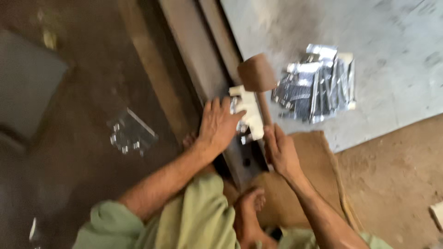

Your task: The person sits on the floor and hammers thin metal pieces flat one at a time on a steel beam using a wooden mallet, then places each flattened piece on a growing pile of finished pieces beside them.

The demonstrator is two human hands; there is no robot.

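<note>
My right hand (pixel 280 150) grips the wooden handle of a mallet (pixel 256 74), whose brown head is raised above a long metal rail (pixel 198 60). A small white block with a shiny metal piece (pixel 249 115) rests on the near end of that rail. My left hand (pixel 218 124) lies flat on the rail and presses against the white block. The picture is blurred by motion.
A pile of shiny metal strips (pixel 318 83) lies on the pale concrete floor at the right. A clear bag of small metal parts (pixel 130 132) sits on the dark floor at the left. Brown sacking (pixel 309 184) lies under my bare foot (pixel 249 207).
</note>
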